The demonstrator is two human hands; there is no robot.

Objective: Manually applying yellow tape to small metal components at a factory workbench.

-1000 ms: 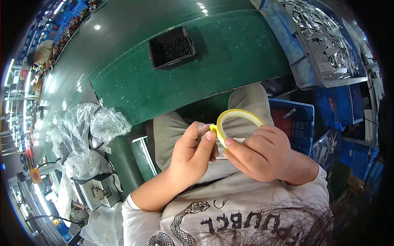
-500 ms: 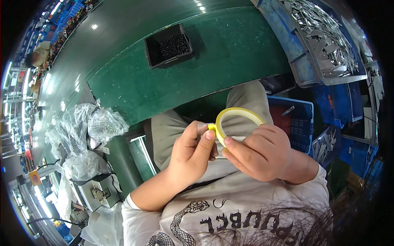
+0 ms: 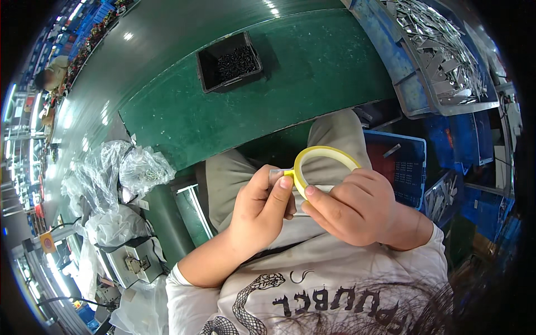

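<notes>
Over my lap, my right hand [image 3: 357,209] is closed around the lower right of a roll of yellow tape [image 3: 297,168], which stands tilted with its pale inner ring showing. My left hand [image 3: 257,215] pinches a small flat grey metal piece [image 3: 274,176] between thumb and forefinger. A short yellow end of the tape reaches from the roll to the piece at my left thumb tip. Most of the metal piece is hidden by my fingers. Both hands are close together, with my right thumb against the roll's near edge.
Ahead on the green table [image 3: 312,78] stands a black bin [image 3: 204,72] of small black parts. A blue-grey crate [image 3: 410,92] of flat metal strips is at the far right. A blue basket [image 3: 410,192] sits low right. Clear plastic bags [image 3: 145,170] lie left.
Both hands and the roll stay almost in place. The yellow tape end by my left thumb shows less and looks flatter against the metal piece.
</notes>
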